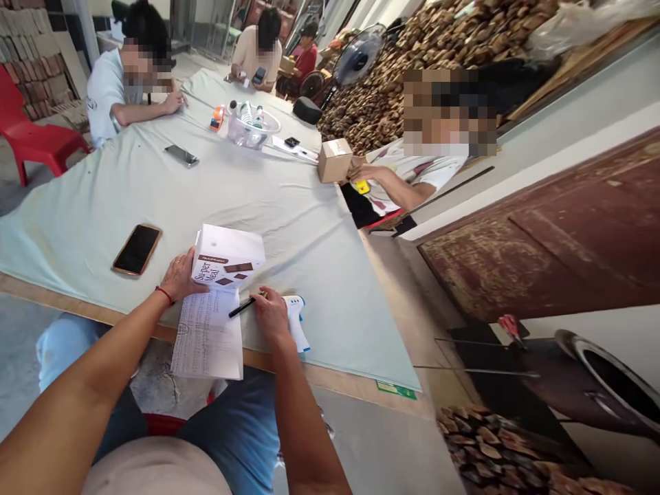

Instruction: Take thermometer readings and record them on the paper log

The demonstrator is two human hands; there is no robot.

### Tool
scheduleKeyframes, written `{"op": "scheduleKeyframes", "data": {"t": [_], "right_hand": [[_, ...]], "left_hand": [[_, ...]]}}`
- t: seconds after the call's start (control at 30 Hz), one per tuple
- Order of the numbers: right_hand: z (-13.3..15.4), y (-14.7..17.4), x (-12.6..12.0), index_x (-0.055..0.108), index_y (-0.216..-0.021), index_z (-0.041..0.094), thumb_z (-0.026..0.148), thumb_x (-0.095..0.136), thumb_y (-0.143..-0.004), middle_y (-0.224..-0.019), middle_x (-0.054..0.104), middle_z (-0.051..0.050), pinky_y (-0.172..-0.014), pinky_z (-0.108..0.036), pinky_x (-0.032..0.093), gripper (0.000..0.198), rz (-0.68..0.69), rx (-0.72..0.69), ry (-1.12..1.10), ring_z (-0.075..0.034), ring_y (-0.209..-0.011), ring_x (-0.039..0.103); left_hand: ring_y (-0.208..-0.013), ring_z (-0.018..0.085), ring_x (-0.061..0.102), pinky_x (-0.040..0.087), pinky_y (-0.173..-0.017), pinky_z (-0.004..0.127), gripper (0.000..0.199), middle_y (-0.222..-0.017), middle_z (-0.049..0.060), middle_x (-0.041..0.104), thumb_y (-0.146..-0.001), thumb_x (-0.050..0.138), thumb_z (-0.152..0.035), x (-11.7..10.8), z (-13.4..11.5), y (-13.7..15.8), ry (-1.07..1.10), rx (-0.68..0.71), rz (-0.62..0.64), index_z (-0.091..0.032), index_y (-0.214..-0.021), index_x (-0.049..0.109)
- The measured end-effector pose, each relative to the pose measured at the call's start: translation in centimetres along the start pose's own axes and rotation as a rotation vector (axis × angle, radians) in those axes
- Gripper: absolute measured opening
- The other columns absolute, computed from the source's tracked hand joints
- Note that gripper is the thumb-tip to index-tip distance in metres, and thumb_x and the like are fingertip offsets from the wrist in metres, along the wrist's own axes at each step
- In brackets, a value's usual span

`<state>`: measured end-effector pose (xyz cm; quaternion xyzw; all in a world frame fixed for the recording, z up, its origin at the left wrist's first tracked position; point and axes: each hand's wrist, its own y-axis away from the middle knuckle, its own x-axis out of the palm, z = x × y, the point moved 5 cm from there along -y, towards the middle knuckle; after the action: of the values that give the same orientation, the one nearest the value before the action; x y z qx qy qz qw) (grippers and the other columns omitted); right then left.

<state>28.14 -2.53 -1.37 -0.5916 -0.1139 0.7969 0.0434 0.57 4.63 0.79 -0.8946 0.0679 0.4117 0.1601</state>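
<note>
A white box (230,249) printed "Super Meal" stands near the table's front edge, on the upper end of a printed sheet (209,337). My left hand (181,276), with a red cord at the wrist, grips the box's left side and lower corner. In my right hand (271,311) is a black pen (241,307), its lower end pointing left over the paper's right edge. Beside that hand, partly hidden by it, lies a white and blue infrared thermometer (295,322). The sheet's lower part hangs past the table edge toward my lap.
A phone (137,249) lies left of the box, another phone (181,155) farther back. A clear basket (247,134) of bottles and a cardboard box (335,161) stand beyond. Several people sit around the cloth-covered table (289,206). Firewood is piled behind a fan (359,55).
</note>
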Motion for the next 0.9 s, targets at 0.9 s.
{"op": "scheduleKeyframes", "data": {"t": [0.9], "right_hand": [[8.8, 5.4, 2.0, 0.053, -0.070, 0.026, 0.042, 0.053, -0.074, -0.061, 0.056, 0.002, -0.065, -0.032, 0.049, 0.017, -0.219, 0.340, -0.859, -0.017, -0.064, 0.053]], "left_hand": [[-0.136, 0.040, 0.049, 0.035, -0.117, 0.053, 0.129, -0.142, 0.017, 0.056, -0.055, 0.094, -0.045, 1.4, 0.4, 0.3, 0.019, -0.017, 0.035, -0.021, -0.161, 0.023]]}}
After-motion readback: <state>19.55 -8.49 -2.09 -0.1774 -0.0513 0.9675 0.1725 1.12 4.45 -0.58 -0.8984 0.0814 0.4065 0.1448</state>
